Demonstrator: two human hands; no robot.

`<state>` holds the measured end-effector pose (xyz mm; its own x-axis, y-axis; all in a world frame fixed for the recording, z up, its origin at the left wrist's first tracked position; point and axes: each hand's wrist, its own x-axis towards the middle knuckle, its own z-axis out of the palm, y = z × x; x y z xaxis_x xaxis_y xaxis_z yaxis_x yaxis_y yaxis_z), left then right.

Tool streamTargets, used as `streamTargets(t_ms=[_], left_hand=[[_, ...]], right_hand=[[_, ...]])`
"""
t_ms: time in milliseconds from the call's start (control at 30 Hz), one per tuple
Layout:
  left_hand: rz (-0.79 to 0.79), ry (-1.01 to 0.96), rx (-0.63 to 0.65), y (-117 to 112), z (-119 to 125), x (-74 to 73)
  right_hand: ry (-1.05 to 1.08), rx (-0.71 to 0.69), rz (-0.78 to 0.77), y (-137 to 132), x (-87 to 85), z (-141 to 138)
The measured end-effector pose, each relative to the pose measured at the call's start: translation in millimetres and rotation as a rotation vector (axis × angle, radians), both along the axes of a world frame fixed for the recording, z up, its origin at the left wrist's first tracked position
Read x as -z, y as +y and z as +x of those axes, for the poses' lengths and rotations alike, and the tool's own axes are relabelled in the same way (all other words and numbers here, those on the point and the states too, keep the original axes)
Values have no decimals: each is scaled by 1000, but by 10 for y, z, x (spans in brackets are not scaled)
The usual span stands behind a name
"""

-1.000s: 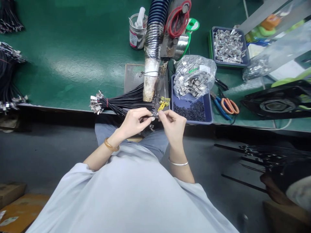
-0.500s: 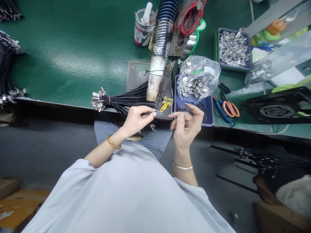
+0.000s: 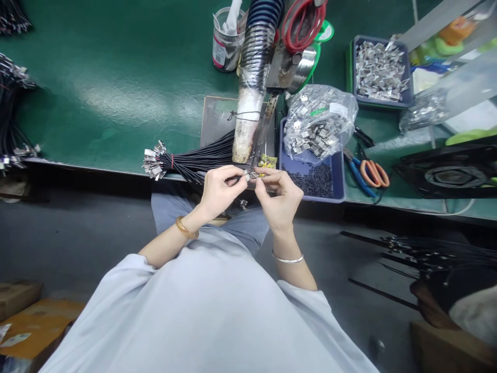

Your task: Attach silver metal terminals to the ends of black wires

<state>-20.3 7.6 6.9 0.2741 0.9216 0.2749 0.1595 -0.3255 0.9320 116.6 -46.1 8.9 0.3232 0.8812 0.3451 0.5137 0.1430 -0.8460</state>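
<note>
My left hand (image 3: 219, 190) pinches a thin black wire with a small metal terminal (image 3: 251, 175) at its tip, at the bench's front edge. My right hand (image 3: 276, 199) is closed in a pinch on the same metal tip, fingertips meeting those of the left. Just behind lies a bundle of black wires (image 3: 194, 159), bound with a red band, its metal-ended tips fanned to the left. A blue tray (image 3: 337, 178) to the right holds small black pieces and a clear bag of metal terminals (image 3: 316, 127).
A ribbed hose with a fixture (image 3: 254, 77) stands behind the hands. A jar (image 3: 226, 41), a second tray of metal clips (image 3: 378, 70), orange-handled scissors (image 3: 368, 173), blue pliers and a black fan (image 3: 446, 173) sit on the green bench. More wire bundles lie far left and lower right.
My right hand, which had drawn away toward the blue tray with fingers spread, has come back and pinches the wire's metal tip again. The left hand stayed holding the wire.
</note>
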Motion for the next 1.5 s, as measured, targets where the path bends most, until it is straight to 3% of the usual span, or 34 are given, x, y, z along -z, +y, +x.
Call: streamTargets(t_ms=[267,500,700,767,933,1000,1067,1167,1267,1333,1500], left_hand=[[-20,-40,-48,2,30,-29],[-119,-37,-35,-20,27,-3],[-150,-6,-18,-41,16,1],[-128,29,18,-44,-17,3],[-67,100,143,-64,-155,64],[-56,52,145,-62,-205,105],[-27,18,110,-37,-243,143],[131,115,33,48,-273,193],[326,381,31,155,-257,239],[385,521,61,210,-220,267],[405,520,89,241,-160,267]], right_hand=[[0,-9,67,54,-81,-13],[-134,-57,73,38,-107,21],[-67,-82,-14,-32,-113,47],[-35,-47,-9,-82,-137,61],[-157,187,233,-202,-277,229],[-185,194,126,-195,-319,387],[-219,171,-75,-134,-310,590],[-329,223,-264,67,-193,909],[-467,324,-277,358,-26,1140],[-491,300,-250,553,57,1222],[-460,187,-343,796,87,1287]])
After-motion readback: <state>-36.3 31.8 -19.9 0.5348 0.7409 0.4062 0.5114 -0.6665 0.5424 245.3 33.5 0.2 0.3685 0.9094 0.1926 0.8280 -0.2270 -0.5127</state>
